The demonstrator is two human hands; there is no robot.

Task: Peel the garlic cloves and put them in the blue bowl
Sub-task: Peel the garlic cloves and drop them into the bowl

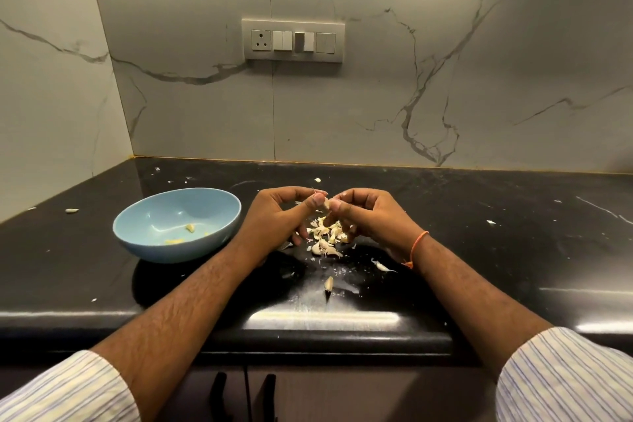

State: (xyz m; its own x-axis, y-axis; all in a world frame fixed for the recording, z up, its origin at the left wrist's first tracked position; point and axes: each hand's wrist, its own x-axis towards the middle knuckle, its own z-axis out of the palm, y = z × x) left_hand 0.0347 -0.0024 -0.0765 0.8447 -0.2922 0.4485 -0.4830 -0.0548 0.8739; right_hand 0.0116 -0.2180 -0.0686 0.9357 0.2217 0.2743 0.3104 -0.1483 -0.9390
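A: Garlic clove (326, 203)?
B: Pale, partly skinned, pinched between left hand (281, 216) and right hand (370, 216) above the peel pile (327, 236).
A: Blue bowl (178, 224)?
B: Left, on black tabletop (479, 233), holding peeled cloves; bare surface rightward.

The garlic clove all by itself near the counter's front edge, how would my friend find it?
Start at the blue bowl on the black counter. Go right to the garlic pile between the hands, then toward the front edge. That lone clove lies apart, pale and pointed.

Garlic clove (327, 204) mostly behind fingers (318, 198)
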